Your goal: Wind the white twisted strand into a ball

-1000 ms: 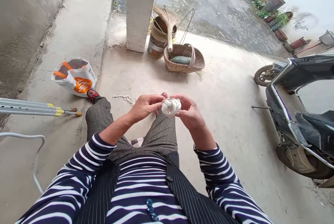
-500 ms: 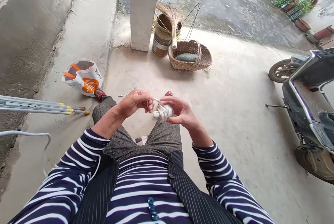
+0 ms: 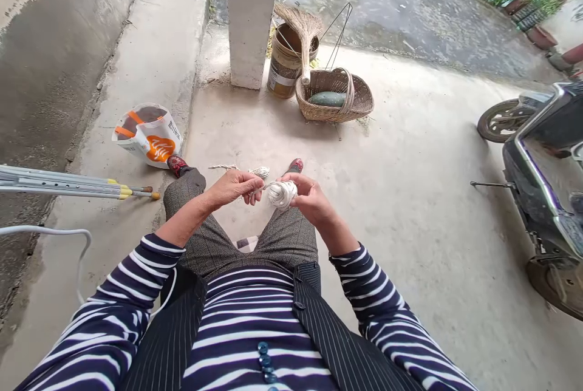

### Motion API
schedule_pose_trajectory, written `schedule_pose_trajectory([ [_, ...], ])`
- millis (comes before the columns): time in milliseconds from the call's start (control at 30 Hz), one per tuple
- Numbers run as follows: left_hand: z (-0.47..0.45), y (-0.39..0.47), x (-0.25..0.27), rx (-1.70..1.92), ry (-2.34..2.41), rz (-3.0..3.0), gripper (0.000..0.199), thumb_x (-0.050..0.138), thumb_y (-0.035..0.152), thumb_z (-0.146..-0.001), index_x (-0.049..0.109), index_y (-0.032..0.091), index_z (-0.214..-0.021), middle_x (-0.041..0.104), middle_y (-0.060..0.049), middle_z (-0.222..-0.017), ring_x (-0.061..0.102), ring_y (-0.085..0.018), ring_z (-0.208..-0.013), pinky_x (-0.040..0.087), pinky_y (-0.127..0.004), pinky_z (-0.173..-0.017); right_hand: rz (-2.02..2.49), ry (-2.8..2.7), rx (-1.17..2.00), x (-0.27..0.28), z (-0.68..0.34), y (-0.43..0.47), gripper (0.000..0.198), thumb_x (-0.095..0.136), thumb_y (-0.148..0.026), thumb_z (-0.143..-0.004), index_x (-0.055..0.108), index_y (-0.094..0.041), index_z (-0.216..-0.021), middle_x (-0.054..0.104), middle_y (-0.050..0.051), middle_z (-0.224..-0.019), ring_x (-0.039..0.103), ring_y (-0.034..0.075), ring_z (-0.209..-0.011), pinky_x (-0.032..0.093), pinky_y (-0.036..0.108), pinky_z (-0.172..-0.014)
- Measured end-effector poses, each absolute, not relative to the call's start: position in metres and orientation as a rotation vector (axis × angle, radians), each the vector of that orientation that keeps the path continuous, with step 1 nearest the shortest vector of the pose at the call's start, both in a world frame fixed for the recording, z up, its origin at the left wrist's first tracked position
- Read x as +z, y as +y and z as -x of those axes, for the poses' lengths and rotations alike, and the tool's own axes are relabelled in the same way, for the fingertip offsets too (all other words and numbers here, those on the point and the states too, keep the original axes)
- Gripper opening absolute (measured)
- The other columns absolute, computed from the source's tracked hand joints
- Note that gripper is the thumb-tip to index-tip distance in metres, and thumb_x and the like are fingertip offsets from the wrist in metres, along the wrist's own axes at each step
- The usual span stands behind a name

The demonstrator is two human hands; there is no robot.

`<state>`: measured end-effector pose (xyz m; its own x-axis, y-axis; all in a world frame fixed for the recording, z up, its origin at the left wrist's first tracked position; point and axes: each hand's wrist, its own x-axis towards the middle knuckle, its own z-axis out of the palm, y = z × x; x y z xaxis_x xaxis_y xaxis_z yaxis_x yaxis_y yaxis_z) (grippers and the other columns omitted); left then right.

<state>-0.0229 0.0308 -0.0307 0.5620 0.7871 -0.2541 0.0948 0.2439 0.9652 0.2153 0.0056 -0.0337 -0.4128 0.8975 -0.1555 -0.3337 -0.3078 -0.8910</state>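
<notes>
From my distant seat I have both hands up in front of the lap, close together; the right hand [image 3: 312,200] has its fingers clamped on a ball of white cord [image 3: 282,195], gripping it from the far side and the outer edge; the left hand [image 3: 233,189] has thumb and fingers pinched together on a short strand [image 3: 266,185] that runs from the ball. The ball sits between the hands, clear of the floor [image 3: 387,197], above the thigh.

I judge the step in hand to be working the cord at the ball; whether it is going on or coming off, I cannot tell. The next move, as I read it, calls for a steady right grip and a light, even pull from the left, so the wraps do not slip.

Below lies loose cord [image 3: 223,167], with a small bundle [image 3: 260,172] beside it; whether either joins my strand is hidden.
</notes>
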Motion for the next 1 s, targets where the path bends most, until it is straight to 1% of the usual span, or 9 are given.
schedule_pose_trajectory([
  [100,0.025,0.023,-0.034,0.66,0.905,-1.199,0.044,0.086,0.051,-0.072,0.075,0.013,-0.091,0.074,-0.005,-0.072,0.066,-0.014,-0.063,0.052,-0.023,-0.061,0.829,-0.869,1.914,-0.039,-0.214,0.003,0.046,0.086,-0.02,-0.055,0.072,-0.022,-0.099,0.072,0.0,-0.093,0.063,0.015,-0.07,0.057,0.026,-0.053],
  [167,0.028,0.02,-0.033,0.66,0.928,-1.226,0.038,0.086,0.047,-0.072,0.075,0.012,-0.079,0.071,-0.005,-0.067,0.064,-0.013,-0.061,0.05,-0.022,-0.059,0.816,-0.807,1.926,-0.042,-0.213,0.0,0.047,0.085,-0.018,-0.054,0.07,-0.023,-0.099,0.071,-0.001,-0.093,0.063,0.015,-0.068,0.058,0.026,-0.053],
  [267,0.032,0.021,-0.027,0.7,0.962,-1.208,0.042,0.077,0.051,-0.081,0.072,0.011,-0.068,0.07,-0.008,-0.066,0.063,-0.013,-0.059,0.049,-0.023,-0.058,0.807,-0.801,1.934,-0.043,-0.21,-0.004,0.052,0.088,-0.021,-0.053,0.068,-0.023,-0.1,0.071,-0.001,-0.091,0.062,0.015,-0.068,0.059,0.027,-0.054],
  [400,0.031,0.03,-0.024,0.712,0.975,-1.134,0.042,0.075,0.05,-0.082,0.074,0.01,-0.069,0.072,-0.011,-0.069,0.065,-0.014,-0.06,0.049,-0.023,-0.057,0.829,-0.974,1.821,-0.036,-0.203,-0.004,0.056,0.097,-0.03,-0.051,0.068,-0.023,-0.099,0.069,0.002,-0.107,0.064,0.018,-0.091,0.058,0.03,-0.072],
  [467,0.026,0.036,-0.028,0.698,0.96,-1.096,0.039,0.075,0.047,-0.081,0.074,0.009,-0.07,0.073,-0.01,-0.07,0.063,-0.013,-0.06,0.048,-0.022,-0.056,0.828,-1.06,1.748,-0.03,-0.201,-0.002,0.055,0.099,-0.033,-0.05,0.068,-0.023,-0.094,0.068,0.003,-0.108,0.063,0.02,-0.099,0.056,0.031,-0.083],
  [533,0.02,0.041,-0.034,0.671,0.939,-1.049,0.037,0.076,0.045,-0.079,0.073,0.01,-0.069,0.071,-0.009,-0.066,0.061,-0.011,-0.056,0.045,-0.02,-0.053,0.822,-1.126,1.691,-0.023,-0.2,0.002,0.055,0.1,-0.034,-0.049,0.068,-0.023,-0.092,0.067,0.003,-0.105,0.062,0.02,-0.1,0.053,0.032,-0.088],
  [700,0.008,0.043,-0.046,0.4,0.77,-0.997,0.035,0.079,0.044,-0.074,0.071,0.009,-0.07,0.069,-0.009,-0.062,0.062,-0.013,-0.054,0.043,-0.019,-0.048,0.873,-1.256,1.618,-0.014,-0.205,0.007,0.062,0.099,-0.031,-0.053,0.073,-0.026,-0.11,0.069,0.003,-0.104,0.063,0.021,-0.096,0.052,0.033,-0.085],
  [833,0.004,0.032,-0.053,0.3,0.652,-0.955,0.039,0.081,0.047,-0.075,0.071,0.009,-0.074,0.071,-0.011,-0.068,0.064,-0.013,-0.056,0.045,-0.019,-0.048,0.928,-1.216,1.627,-0.019,-0.208,0.005,0.049,0.096,-0.025,-0.055,0.079,-0.023,-0.1,0.072,0.003,-0.098,0.064,0.02,-0.091,0.052,0.033,-0.084],
  [1000,-0.003,0.012,-0.066,0.222,0.617,-0.9,0.043,0.078,0.053,-0.082,0.071,0.011,-0.076,0.072,-0.011,-0.072,0.067,-0.015,-0.059,0.05,-0.021,-0.05,1.029,-1.127,1.601,-0.03,-0.207,-0.001,0.044,0.093,-0.021,-0.055,0.08,-0.022,-0.097,0.073,0.001,-0.094,0.064,0.018,-0.088,0.051,0.03,-0.081],
])
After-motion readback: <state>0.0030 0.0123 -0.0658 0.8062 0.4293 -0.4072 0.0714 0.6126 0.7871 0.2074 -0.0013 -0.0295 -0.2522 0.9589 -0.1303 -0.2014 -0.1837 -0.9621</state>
